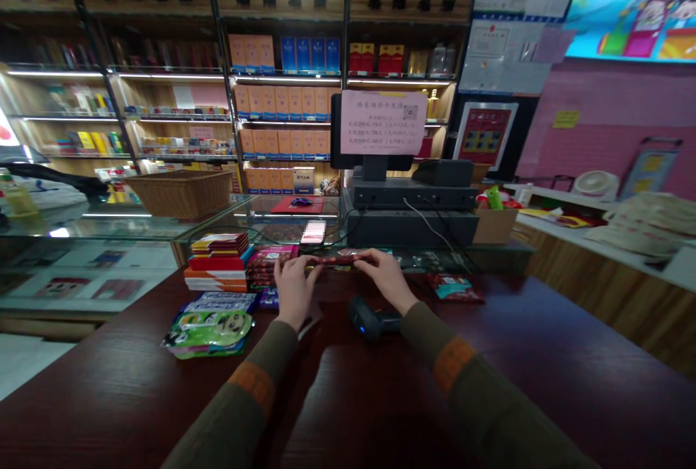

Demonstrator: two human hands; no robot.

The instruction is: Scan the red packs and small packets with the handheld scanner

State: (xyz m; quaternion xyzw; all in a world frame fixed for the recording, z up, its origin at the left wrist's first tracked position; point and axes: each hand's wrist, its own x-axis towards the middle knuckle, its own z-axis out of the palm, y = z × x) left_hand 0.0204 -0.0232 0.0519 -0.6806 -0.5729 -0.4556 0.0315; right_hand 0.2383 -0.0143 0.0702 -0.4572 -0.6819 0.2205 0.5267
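A flat dark-red snack packet (pixel 338 260) is held up edge-on above the counter. My left hand (pixel 293 289) pinches its left end and my right hand (pixel 387 279) pinches its right end. Just behind my left hand stands a pile of similar dark-red packets (pixel 265 266). A black barcode scanner (pixel 365 320) with a small blue light lies on the counter below my right hand. Farther right, a red and teal packet (pixel 455 288) lies flat.
Orange, white and red boxes (pixel 217 266) are stacked at the left, with a green panda packet (pixel 209 330) in front. A cash register (pixel 413 197) with a pink notice (pixel 383 122) stands behind. A wicker basket (pixel 182 193) sits on the glass case.
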